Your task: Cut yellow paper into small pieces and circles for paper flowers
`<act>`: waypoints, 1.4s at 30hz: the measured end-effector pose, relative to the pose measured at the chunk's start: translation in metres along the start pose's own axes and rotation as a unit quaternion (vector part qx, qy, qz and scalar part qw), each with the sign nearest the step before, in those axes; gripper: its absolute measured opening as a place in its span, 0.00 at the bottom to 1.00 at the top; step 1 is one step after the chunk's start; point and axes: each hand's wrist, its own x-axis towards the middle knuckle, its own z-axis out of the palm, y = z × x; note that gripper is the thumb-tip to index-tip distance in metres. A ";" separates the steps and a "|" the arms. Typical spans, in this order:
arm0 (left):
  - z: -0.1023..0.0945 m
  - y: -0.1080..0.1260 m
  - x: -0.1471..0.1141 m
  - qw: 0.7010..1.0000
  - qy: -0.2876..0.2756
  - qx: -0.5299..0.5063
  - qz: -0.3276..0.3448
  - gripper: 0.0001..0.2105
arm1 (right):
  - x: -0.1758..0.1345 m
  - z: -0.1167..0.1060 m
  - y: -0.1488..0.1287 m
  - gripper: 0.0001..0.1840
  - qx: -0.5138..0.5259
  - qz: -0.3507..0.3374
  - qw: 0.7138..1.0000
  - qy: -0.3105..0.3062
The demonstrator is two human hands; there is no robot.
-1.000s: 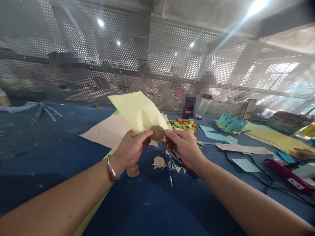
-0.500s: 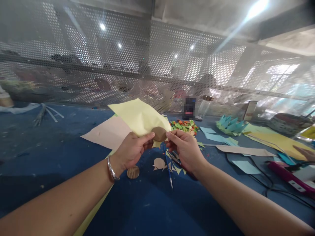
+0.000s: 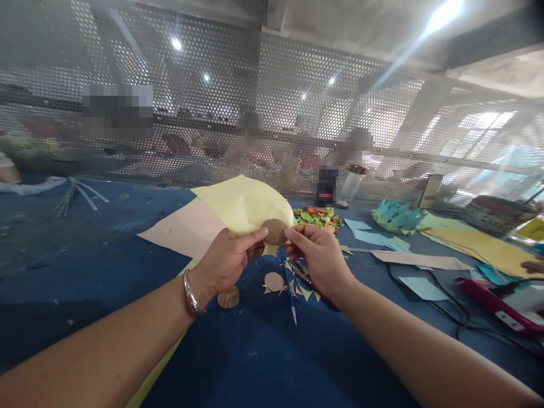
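Observation:
A brown round disc [image 3: 275,232], perhaps cardboard, lies against a pale yellow paper sheet [image 3: 240,204] held above the table. My left hand [image 3: 227,258] pinches the disc's left edge together with the sheet. On the opposite edge, the thumb and fingers of my right hand [image 3: 318,258] are closed on disc and paper. Behind my left hand is a pink paper sheet [image 3: 182,229]. Below the hands lie a second round disc [image 3: 228,297], a pink paper circle [image 3: 274,281] and a thin blue pen-like tool [image 3: 289,292]. Partly hidden by my right hand are scissors [image 3: 301,271].
Coloured paper scraps [image 3: 318,218] lie beyond my right hand. To the right are a blue-green spiky paper piece [image 3: 397,215], paper strips, a pink power strip [image 3: 501,311] with black cables, and another person's hand [image 3: 533,266]. A perforated metal screen [image 3: 204,113] stands behind the table.
The yellow sheet's top has dipped slightly and its right side now bulges rounder. Both hands keep their pinch on the disc. The other person's hand at the right has moved outward.

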 end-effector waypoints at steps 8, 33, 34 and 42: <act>0.021 0.003 -0.013 0.990 0.015 -0.138 0.003 0.04 | -0.003 -0.001 -0.006 0.14 0.017 -0.031 0.999 -0.010; 0.018 -0.001 -0.008 0.990 0.126 -0.069 0.001 0.09 | -0.020 -0.046 -0.023 0.06 -0.695 -0.020 0.693 -0.192; 0.017 -0.002 -0.008 0.990 0.124 -0.064 0.003 0.10 | -0.019 -0.046 -0.024 0.06 -0.696 -0.023 0.694 -0.185; 0.023 -0.005 -0.013 0.992 0.086 -0.079 -0.037 0.10 | -0.013 -0.045 -0.028 0.06 -0.522 -0.113 0.839 -0.103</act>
